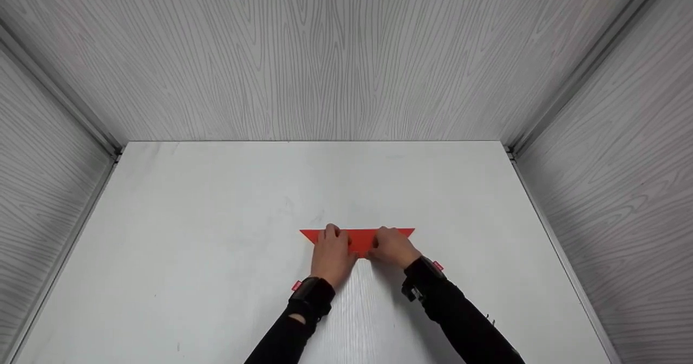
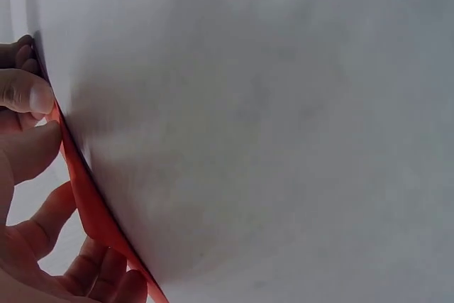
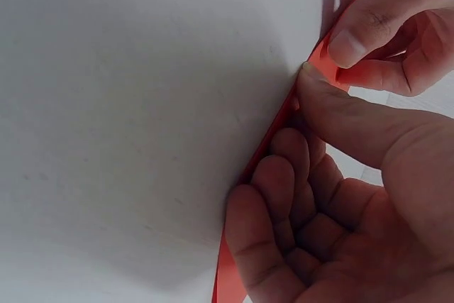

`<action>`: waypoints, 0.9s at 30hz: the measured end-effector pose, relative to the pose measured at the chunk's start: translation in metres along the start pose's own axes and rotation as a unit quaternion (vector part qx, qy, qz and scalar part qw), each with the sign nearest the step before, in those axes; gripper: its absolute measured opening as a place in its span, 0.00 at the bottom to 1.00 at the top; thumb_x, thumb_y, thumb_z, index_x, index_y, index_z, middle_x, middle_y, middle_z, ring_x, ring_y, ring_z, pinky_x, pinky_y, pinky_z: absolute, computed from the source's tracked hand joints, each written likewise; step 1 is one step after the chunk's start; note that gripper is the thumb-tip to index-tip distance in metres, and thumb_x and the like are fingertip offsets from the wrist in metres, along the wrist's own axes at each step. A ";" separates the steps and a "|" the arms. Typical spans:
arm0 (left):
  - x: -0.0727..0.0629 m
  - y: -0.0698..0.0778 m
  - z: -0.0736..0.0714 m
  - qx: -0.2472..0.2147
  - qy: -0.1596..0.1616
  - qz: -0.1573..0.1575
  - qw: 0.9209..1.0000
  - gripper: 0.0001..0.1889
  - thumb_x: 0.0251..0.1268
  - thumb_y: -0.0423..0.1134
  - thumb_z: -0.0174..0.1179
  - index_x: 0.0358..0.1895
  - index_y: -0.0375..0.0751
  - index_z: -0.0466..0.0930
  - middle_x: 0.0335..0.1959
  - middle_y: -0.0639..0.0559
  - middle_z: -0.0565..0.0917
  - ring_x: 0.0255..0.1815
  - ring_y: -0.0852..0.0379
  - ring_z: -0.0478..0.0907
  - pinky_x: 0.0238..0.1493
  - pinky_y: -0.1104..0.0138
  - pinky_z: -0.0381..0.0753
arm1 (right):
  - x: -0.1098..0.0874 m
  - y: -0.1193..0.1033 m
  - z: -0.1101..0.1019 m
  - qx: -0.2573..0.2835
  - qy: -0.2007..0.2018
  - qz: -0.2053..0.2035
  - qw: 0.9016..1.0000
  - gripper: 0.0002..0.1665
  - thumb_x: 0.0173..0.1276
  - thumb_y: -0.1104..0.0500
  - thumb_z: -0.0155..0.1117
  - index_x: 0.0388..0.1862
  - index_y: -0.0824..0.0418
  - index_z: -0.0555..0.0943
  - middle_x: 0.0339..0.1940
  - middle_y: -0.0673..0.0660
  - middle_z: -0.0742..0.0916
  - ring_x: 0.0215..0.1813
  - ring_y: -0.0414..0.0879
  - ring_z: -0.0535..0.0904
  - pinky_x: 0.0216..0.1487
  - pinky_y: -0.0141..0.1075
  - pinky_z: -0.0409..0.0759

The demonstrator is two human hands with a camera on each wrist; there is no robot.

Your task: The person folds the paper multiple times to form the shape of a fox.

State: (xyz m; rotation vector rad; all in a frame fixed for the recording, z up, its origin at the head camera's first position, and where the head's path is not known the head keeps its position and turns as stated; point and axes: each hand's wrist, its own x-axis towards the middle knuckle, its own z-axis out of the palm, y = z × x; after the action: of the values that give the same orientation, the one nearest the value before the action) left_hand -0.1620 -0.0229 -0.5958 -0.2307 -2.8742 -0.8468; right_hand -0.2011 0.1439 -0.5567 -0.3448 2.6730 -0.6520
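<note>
A folded sheet of red paper (image 1: 361,239) lies on the white table, its long straight edge away from me and its two pointed ends sticking out sideways. My left hand (image 1: 331,257) grips its left half, thumb at the near edge and bent fingers over the paper. On the other half, my right hand (image 1: 394,246) holds the paper with its thumb at the near edge and fingers curled. The two thumbs sit close together near the middle. In the right wrist view the paper (image 3: 231,274) runs as a thin slanting strip along the curled fingers.
The white tabletop (image 1: 206,207) spreads around the hands. Grey wood-grain panels stand at the back (image 1: 314,55), on the left (image 1: 43,163) and on the right (image 1: 617,174). Black sleeves and wrist devices cover both wrists.
</note>
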 end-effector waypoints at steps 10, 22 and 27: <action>0.001 -0.005 0.001 -0.007 0.000 -0.019 1.000 0.12 0.57 0.37 0.76 0.38 0.41 0.80 0.47 0.42 0.74 0.50 0.43 0.70 0.50 0.51 0.75 | 0.000 0.000 -0.001 -0.003 -0.001 -0.014 1.000 0.11 0.66 0.64 0.71 0.26 0.63 0.79 0.25 0.51 0.73 0.27 0.44 0.67 0.31 0.35 0.65; 0.000 -0.025 -0.019 -0.035 -0.044 -0.080 0.995 0.15 0.55 0.40 0.77 0.30 0.42 0.77 0.46 0.43 0.72 0.51 0.42 0.69 0.51 0.49 0.71 | -0.003 0.000 -0.002 0.014 -0.003 -0.037 0.999 0.21 0.65 0.63 0.74 0.17 0.59 0.74 0.19 0.48 0.69 0.22 0.41 0.63 0.27 0.34 0.61; -0.002 -0.037 -0.028 -0.053 -0.045 -0.088 0.994 0.18 0.53 0.40 0.79 0.26 0.42 0.74 0.45 0.43 0.72 0.49 0.42 0.69 0.49 0.50 0.72 | -0.003 0.002 -0.001 0.016 -0.004 -0.030 0.999 0.17 0.66 0.62 0.75 0.20 0.61 0.78 0.21 0.49 0.72 0.24 0.42 0.66 0.29 0.34 0.64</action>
State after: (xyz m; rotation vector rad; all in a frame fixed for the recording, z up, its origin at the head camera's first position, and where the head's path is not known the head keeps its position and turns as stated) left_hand -0.1645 -0.0687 -0.5925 -0.0262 -2.9702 -1.0471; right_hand -0.1989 0.1473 -0.5556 -0.4191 2.6506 -0.7100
